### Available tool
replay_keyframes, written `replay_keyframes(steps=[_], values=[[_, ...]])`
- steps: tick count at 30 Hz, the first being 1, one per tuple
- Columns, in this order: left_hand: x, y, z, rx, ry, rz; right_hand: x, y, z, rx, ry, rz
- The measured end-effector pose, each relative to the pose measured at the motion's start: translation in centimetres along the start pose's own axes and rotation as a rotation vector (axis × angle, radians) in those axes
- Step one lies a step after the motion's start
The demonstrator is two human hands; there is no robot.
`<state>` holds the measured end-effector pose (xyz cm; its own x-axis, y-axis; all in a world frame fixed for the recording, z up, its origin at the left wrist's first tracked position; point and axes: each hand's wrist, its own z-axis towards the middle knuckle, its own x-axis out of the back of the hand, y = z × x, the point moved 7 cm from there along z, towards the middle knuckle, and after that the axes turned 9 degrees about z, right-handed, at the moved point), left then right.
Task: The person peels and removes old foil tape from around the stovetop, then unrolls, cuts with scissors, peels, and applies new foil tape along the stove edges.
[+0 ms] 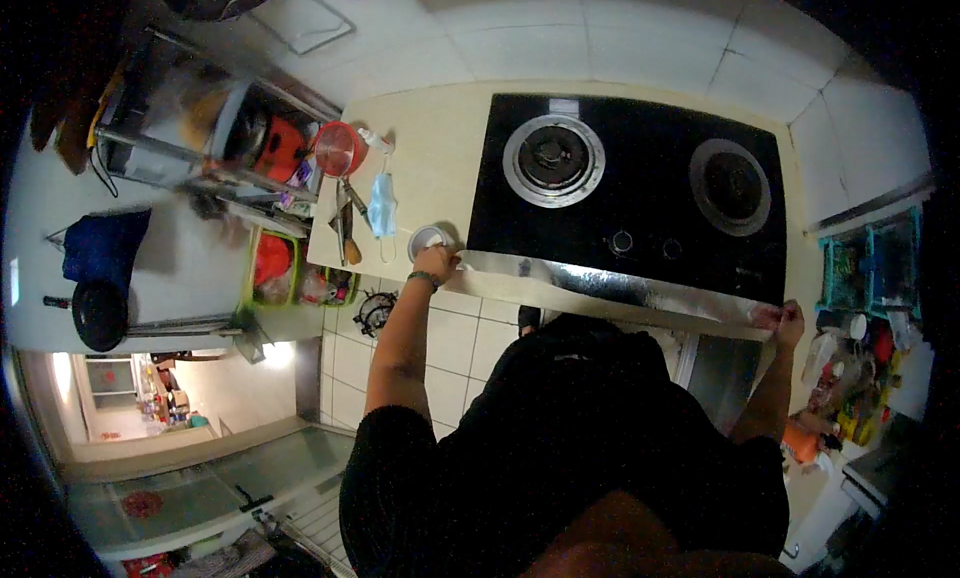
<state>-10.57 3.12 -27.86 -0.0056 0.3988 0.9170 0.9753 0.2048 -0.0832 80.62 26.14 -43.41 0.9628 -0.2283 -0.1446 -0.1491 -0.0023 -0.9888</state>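
A long shiny foil strip (620,283) stretches along the front edge of the black two-burner gas stove (640,168). At its left end, my left hand (434,264) is closed, its fingers pinching the strip's pale end. Just behind that hand, touching or very close to it, a round whitish ring-like thing (418,240), perhaps a tape roll, lies on the counter, partly covered by the fingers. My right hand (789,324) is closed on the strip's right end, by the stove's front right corner.
Left of the stove, the cream counter (425,128) bears a blue face mask (382,206), a red strainer (338,150), a small white bottle (375,140) and several utensils. A black burner grate (376,313) lies on the tiled floor. Bottles and teal baskets (890,263) stand at right.
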Motion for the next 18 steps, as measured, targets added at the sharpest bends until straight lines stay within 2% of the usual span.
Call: replay_keyframes(steps=[1,3,5,9,11,14,18], values=[[0.0,0.0,0.0,0.015,-0.002,-0.015,-0.5,-0.6,-0.1,-0.051,-0.023,-0.196],[-0.2,0.1,0.2,0.049,-0.008,0.034,-0.8,-1.0,-0.2,-0.101,-0.045,-0.391],[-1.0,-0.2,0.5,0.083,-0.014,0.083,-0.8,-0.8,-0.3,-0.165,-0.04,-0.321],[-1.3,-0.6,0.6,0.102,0.111,-0.054,-1.6,-1.3,-1.1,-0.259,-0.032,-0.212],[-1.0,-0.6,0.4,0.109,0.136,-0.105,-6.2,-6.9,-3.2,0.263,-0.155,-0.773],[-0.5,-0.6,0.3,0.142,0.127,-0.096,-6.9,-7.7,-3.8,0.243,-0.068,-0.825],[-0.6,-0.9,0.7,0.082,0.153,-0.214,-6.7,-7.4,-3.5,0.277,-0.051,-0.769]])
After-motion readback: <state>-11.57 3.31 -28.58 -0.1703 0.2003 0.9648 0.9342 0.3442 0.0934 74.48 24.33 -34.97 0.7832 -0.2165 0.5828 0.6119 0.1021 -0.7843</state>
